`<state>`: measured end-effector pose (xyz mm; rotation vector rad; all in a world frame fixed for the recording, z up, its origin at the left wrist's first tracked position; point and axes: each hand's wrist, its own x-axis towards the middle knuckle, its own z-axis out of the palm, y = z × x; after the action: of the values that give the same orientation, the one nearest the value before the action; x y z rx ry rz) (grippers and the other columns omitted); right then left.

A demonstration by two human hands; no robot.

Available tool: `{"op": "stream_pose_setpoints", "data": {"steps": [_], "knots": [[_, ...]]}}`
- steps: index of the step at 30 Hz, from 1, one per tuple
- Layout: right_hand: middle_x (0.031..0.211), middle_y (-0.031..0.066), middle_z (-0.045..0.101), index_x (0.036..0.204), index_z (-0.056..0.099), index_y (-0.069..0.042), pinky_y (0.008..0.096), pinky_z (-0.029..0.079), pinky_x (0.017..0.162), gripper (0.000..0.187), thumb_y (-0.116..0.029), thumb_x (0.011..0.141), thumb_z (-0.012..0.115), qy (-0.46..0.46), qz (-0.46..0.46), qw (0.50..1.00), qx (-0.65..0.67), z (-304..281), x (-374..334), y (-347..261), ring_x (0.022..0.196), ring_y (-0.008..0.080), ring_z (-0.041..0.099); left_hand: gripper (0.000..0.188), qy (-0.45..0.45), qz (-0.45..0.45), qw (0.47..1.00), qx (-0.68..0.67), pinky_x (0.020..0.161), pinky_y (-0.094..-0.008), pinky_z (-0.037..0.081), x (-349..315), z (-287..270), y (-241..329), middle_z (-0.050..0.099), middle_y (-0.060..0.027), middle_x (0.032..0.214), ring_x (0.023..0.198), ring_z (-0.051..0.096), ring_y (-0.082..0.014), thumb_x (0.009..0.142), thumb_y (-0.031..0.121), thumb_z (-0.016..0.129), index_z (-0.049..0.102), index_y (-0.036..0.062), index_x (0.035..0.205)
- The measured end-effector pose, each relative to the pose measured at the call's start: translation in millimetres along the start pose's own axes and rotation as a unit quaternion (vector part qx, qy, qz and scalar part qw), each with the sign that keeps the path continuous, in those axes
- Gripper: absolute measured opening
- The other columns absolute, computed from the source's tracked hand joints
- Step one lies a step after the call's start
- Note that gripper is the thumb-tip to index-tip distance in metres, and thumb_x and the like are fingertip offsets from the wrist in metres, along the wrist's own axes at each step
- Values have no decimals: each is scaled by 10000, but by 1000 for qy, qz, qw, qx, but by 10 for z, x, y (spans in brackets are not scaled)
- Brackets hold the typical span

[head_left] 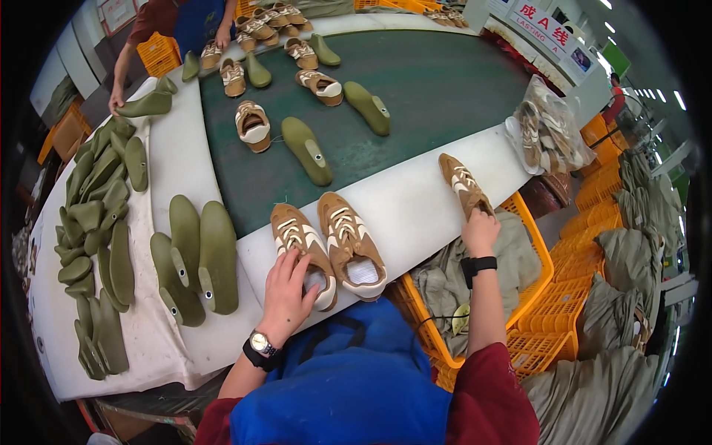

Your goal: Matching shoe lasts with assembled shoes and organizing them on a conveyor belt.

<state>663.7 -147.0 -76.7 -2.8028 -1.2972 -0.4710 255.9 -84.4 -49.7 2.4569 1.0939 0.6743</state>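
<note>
A pair of brown shoes with white laces and white stripes stands on the white table ledge in front of me. My left hand [288, 285] grips the left shoe [293, 226] at its collar, thumb and fingers over the opening. Close beside it stands the right shoe [348, 237], untouched, with a pale insole showing. Farther right, my right hand [480, 230] has hold of another brown shoe [460, 178] by its heel end, its toe pointing away from me. The fingertips inside that shoe are partly hidden.
A green conveyor belt [415, 63] carries shoes and green shoe lasts [305, 152]. More lasts [219, 256] lie at left. A yellow crate [538, 252] with grey cloth sits below the right ledge, near a plastic bag of shoes [549, 126]. Across, another person's hand [116, 100] touches a last.
</note>
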Motion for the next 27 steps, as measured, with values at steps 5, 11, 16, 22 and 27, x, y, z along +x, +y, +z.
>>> {"op": "stream_pose_setpoints", "data": {"steps": [5, 11, 16, 22, 27], "knots": [[691, 113, 629, 695, 621, -88, 397, 484, 618, 88, -92, 739, 546, 36, -157, 986, 52, 294, -219, -153, 640, 264, 625, 531, -25, 20, 999, -33, 1006, -456, 343, 101, 74, 77, 441, -202, 1306, 1224, 398, -391, 734, 148, 693, 506, 23, 1216], [913, 178, 645, 994, 646, -37, 420, 509, 702, 279, -64, 742, 530, -73, -182, 906, 375, -180, -247, -810, 799, 349, 627, 456, 3, 12, 998, -58, 996, -420, 374, 63, -116, 75, 487, -200, 1255, 1166, 462, -385, 747, 73, 628, 516, -9, 1182], [841, 35, 603, 1120, 582, 10, 261, 473, 653, 314, -116, 834, 603, -256, -156, 670, 679, -1006, -431, -1076, 724, 95, 545, 540, 5, -40, 948, -316, 1033, -394, 340, 255, -70, 201, 390, -156, 1388, 1266, 392, -300, 845, 130, 582, 384, 12, 1333], [865, 92, 508, 901, 536, -51, 383, 392, 680, 171, -152, 779, 599, 20, -433, 721, 541, -1417, -1183, -1788, 797, 274, 519, 673, -6, -90, 737, -670, 1033, -387, 340, 258, -99, 204, 364, -120, 1397, 1259, 388, -238, 902, 314, 552, 234, 20, 1417], [874, 86, 494, 997, 550, -67, 377, 423, 698, 311, -202, 748, 678, 17, -412, 731, 544, -1610, -1002, -1641, 823, 253, 518, 708, 75, -117, 815, -563, 971, -366, 402, 212, -229, 220, 481, -172, 1258, 1121, 519, -257, 835, 367, 635, 332, -57, 1314]]}}
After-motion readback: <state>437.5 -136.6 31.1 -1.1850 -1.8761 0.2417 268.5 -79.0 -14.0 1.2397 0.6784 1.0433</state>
